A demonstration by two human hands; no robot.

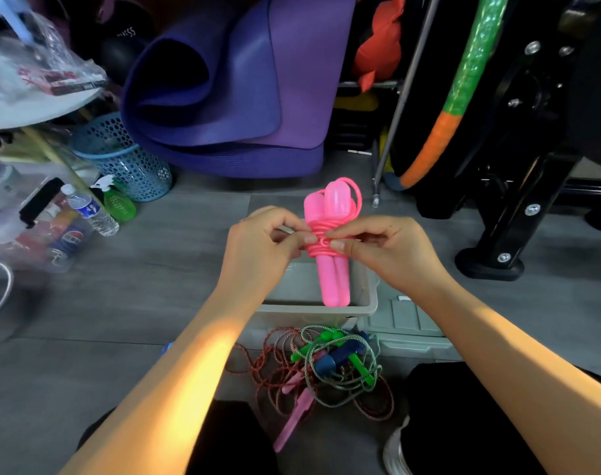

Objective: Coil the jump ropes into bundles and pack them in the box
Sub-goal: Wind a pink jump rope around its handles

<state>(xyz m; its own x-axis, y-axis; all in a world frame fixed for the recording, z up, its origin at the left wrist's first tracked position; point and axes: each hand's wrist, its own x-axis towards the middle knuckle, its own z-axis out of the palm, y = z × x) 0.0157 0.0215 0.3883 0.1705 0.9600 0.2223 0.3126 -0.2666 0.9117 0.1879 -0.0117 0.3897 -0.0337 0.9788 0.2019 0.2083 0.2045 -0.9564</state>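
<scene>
Pink jump rope [328, 241]: two handles side by side, upright, cord wound tight round middle, held above box. Grey box [367, 305]: open, on floor. Loose ropes [329, 365]: green, red, blue, pink, tangled on floor just before box.

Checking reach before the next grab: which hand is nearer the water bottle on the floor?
Left. The left hand pinches the pink rope bundle on the side toward the water bottle; the right hand holds the bundle's far side.
</scene>
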